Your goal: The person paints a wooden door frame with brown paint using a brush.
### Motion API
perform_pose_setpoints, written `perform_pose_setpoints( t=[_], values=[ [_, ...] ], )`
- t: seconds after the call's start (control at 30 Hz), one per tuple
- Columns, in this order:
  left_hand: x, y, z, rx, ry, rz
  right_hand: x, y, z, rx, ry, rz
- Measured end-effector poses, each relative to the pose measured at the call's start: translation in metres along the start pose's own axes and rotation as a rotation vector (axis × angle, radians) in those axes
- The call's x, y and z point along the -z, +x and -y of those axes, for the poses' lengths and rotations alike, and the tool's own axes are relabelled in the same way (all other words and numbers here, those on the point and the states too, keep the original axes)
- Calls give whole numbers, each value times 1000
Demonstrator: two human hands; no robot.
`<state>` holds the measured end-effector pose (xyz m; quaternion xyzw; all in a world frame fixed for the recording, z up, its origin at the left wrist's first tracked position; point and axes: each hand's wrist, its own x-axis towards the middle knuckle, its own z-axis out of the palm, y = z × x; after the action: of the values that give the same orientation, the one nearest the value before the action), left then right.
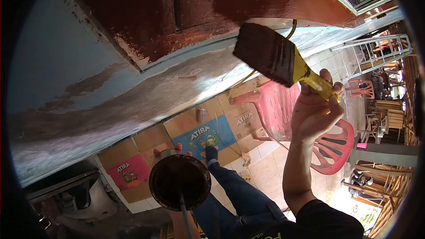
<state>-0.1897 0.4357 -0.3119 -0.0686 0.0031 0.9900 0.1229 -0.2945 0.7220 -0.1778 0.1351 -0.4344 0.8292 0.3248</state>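
Note:
A wide paintbrush [283, 59] with a yellow handle is in my right hand [316, 106], fingers closed round the handle. Dark brown paint coats its bristles, which are close below a brown-painted wooden panel [133, 13] on the wall. Lower down, my left hand [156, 151] holds a round paint can [155, 190] from beneath; mostly fingertips show past its rim. Dark paint is inside the can, and a thin stick [185, 214] leans out of it. Parts of the panel look wet and glossy, while its lower edge is chipped.
A pink plastic chair [274, 102] stands below my right hand. Flattened cardboard [181, 126] covers the floor along the wall [146, 93], with a small can [201, 115] on it. A metal ladder [376, 55] and stacked wood [387, 119] are at the right.

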Motion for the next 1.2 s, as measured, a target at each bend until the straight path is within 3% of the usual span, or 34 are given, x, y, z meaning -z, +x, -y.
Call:
perform_pose_setpoints(
  t=[0.1,0.37,0.47,0.73,0.87,1.03,1.2],
  values=[
    [3,-1,1,-4,1,-1,-5,-4,-5,-2,-47,72],
    [-2,-3,-2,4,-30,-34,-10,-4,-2,47,-32,-27],
    [1,-5,-4,8,-51,-38,-11,-11,-7,37,-79,87],
    [0,-8,-4,-1,-52,-14,-22,-10,0,78,-23,-119],
    [4,-10,-6,22,-49,-42,-19,-16,-12,74,-138,51],
    [11,-16,-8,24,-74,-49,-16,-13,-3,95,-141,-122],
    [11,-15,-7,32,-91,-40,-21,-23,-11,39,-125,12]
  ],
)
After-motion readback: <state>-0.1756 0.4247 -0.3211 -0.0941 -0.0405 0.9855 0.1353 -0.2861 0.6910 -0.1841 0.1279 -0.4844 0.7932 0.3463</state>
